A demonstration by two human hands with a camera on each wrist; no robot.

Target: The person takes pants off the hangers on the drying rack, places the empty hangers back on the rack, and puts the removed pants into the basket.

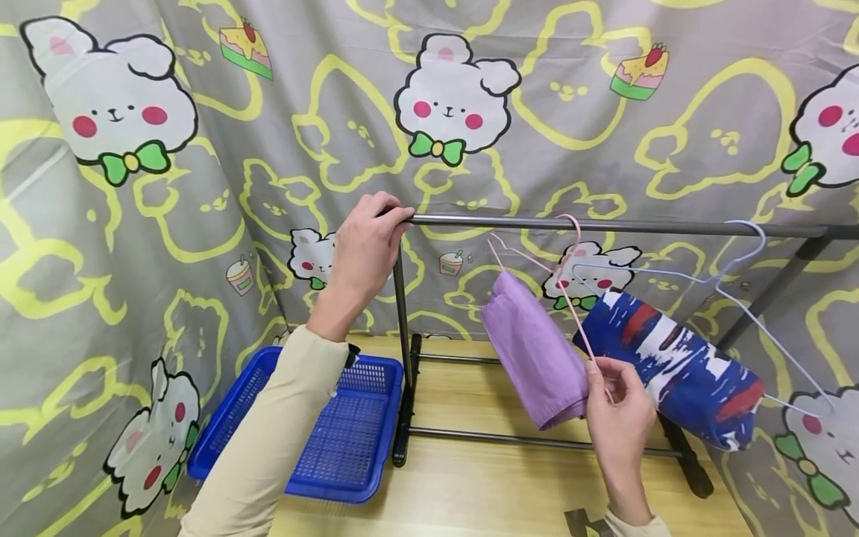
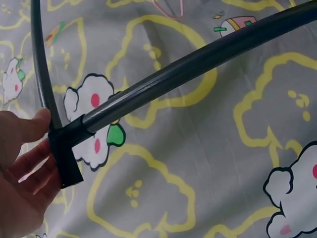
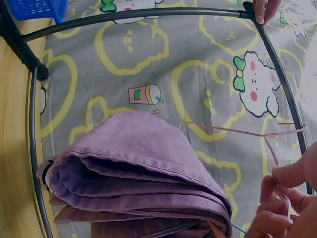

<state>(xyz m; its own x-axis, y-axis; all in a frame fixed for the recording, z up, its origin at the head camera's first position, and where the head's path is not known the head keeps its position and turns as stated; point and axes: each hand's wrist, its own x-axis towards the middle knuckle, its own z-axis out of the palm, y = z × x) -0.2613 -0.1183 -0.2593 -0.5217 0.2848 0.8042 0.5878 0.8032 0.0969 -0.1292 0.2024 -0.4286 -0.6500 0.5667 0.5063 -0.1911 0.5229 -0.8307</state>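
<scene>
My left hand (image 1: 369, 242) grips the left top corner of a dark metal clothes rack (image 1: 483, 221). In the left wrist view, its thumb and fingers lie around the black corner joint (image 2: 69, 158). My right hand (image 1: 620, 410) pinches the lower right side of a pink hanger (image 1: 573, 317), whose hook is over the top bar. A folded purple garment (image 1: 533, 347) hangs on that hanger, tilted, its layered folds (image 3: 143, 168) large in the right wrist view. Right of it, a folded blue, white and red garment (image 1: 678, 365) hangs on a pale blue hanger (image 1: 772, 328).
A blue plastic basket (image 1: 342, 440) stands left of the rack on a wooden surface (image 1: 470, 485). Lower rack bars (image 1: 496, 440) run close above that surface. A grey curtain (image 1: 268, 149) with cartoon prints surrounds the back and sides.
</scene>
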